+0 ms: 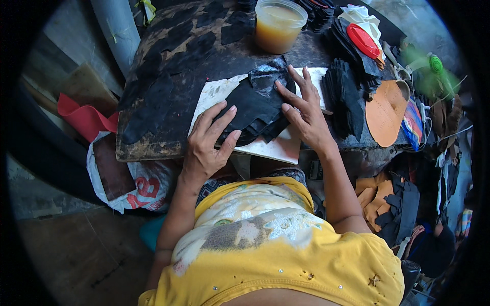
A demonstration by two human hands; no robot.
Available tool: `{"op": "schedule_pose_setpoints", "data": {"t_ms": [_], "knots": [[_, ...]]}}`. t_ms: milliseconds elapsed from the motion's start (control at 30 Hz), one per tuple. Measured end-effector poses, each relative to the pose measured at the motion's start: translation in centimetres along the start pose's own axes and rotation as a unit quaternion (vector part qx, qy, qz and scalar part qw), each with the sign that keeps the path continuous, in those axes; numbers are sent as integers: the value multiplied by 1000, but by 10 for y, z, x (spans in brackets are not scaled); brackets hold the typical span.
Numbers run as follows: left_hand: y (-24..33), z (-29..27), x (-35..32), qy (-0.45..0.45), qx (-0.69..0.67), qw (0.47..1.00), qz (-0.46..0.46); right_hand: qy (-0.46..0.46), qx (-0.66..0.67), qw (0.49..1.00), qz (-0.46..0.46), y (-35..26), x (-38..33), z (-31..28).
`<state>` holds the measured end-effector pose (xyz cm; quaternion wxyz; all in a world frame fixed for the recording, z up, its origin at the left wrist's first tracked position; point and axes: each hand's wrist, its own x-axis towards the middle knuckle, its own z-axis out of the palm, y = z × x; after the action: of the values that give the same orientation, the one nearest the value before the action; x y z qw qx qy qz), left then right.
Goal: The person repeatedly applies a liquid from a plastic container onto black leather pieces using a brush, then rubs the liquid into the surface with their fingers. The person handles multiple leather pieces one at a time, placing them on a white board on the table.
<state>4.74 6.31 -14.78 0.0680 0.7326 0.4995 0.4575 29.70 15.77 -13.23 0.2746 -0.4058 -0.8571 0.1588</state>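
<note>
Black leather pieces [258,109] are sitting stacked on a white flat board [278,148] at the near edge of the dark, stained worktable [153,92]. Left hand [206,145] is pressing flat on the stack's near side, fingers spread. Right hand [306,112] is lying open on its far side. A clear tub of amber glue [278,25] is standing at the far edge.
</note>
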Motion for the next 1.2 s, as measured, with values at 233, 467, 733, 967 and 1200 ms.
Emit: {"op": "schedule_pose_setpoints", "data": {"t_ms": [233, 467, 733, 967, 1200], "knots": [[-1, -1, 1, -8, -16, 1000, -16, -19, -86, 995, 42, 28, 29, 0], [-2, 1, -2, 2, -26, 999, -30, -43, -26, 999, -7, 16, -11, -2], [0, 0, -2, 11, -39, 999, -28, 40, -140, 989, -29, -45, -46, 23], [1, -2, -3, 0, -39, 999, -37, 76, -204, 976, 9, -32, -27, 13], [1, -4, -1, 12, -71, 997, -36, 9, -225, 974, -33, -29, -20, 11]]}}
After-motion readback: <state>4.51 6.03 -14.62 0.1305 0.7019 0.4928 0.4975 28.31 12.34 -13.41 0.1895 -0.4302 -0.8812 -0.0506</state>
